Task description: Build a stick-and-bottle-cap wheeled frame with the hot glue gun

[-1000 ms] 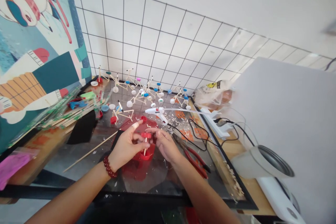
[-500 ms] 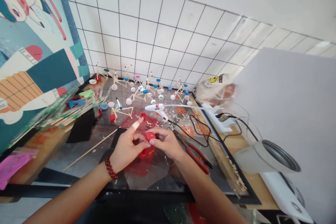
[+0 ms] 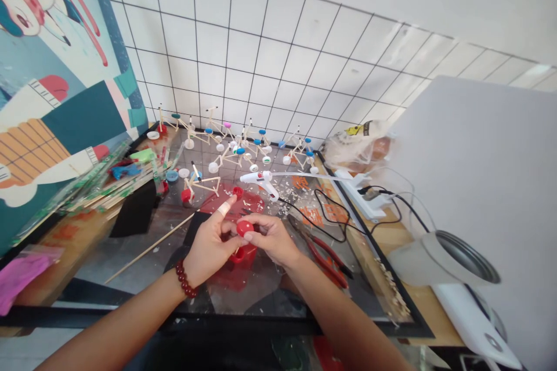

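A small round red cap point(image 3: 244, 228) is pinched between my two hands above the dark glass tabletop. My left hand point(image 3: 213, 240) has thumb and a finger at the cap's left side, its bandaged index finger stretched forward. On the cap's right side, the thumb and fingers of my right hand point(image 3: 272, 237) grip it. Another red cap point(image 3: 237, 192) lies just beyond my left fingertip, and a further red cap point(image 3: 238, 254) sits below my hands. Beyond them lies a white glue gun point(image 3: 261, 181). A stick model with a red cap point(image 3: 187, 195) stands to the left.
Several stick models with coloured caps point(image 3: 241, 151) stand at the back. Red-handled pliers point(image 3: 331, 261) and a black cable lie right, near a white power strip point(image 3: 369, 200). A long wooden stick point(image 3: 150, 248) and bundled sticks lie left. A grey-rimmed container point(image 3: 418, 261) is far right.
The red cap and my right hand's fingers have shifted slightly left, and the cap appears turned a little. My left hand has barely moved.
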A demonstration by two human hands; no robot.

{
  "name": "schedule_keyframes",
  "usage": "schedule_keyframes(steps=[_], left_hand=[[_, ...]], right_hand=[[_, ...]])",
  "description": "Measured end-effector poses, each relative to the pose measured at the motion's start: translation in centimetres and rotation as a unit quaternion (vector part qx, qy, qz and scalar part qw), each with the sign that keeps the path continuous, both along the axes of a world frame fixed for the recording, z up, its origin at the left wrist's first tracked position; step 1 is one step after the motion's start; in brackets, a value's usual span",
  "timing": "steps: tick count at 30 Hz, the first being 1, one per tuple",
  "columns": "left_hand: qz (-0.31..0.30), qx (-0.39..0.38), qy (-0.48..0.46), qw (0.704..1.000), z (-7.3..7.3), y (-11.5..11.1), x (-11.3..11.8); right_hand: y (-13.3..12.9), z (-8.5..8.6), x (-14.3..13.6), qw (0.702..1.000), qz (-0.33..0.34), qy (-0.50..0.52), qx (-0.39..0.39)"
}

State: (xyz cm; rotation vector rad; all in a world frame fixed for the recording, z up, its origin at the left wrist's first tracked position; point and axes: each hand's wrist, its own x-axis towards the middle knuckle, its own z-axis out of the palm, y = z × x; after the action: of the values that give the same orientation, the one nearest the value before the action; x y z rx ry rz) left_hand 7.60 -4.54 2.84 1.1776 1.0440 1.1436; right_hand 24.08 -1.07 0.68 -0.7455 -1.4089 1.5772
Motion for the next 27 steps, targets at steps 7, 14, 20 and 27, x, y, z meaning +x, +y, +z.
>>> schedule_keyframes(steps=[7, 14, 20, 27], left_hand=[[-0.009, -0.043, -0.081, 0.996, 0.2, 0.2, 0.1], [0.058, -0.044, -0.176, 0.982, 0.6, 0.8, -0.2], [0.073, -0.037, -0.225, 0.971, 0.6, 1.1, -0.5], [0.029, -0.034, -0.200, 0.979, 0.3, 1.2, -0.8]], right_hand=[[0.5, -0.3, -0.2, 1.000, -0.021, 0.012, -0.012], [0.6, 0.7, 1.3, 0.998, -0.034, -0.015, 0.056], [-0.8, 0.7, 0.2, 0.987, -0.028, -0.100, 0.124], [0.1, 2.3, 2.1, 0.936, -0.072, -0.199, 0.282]])
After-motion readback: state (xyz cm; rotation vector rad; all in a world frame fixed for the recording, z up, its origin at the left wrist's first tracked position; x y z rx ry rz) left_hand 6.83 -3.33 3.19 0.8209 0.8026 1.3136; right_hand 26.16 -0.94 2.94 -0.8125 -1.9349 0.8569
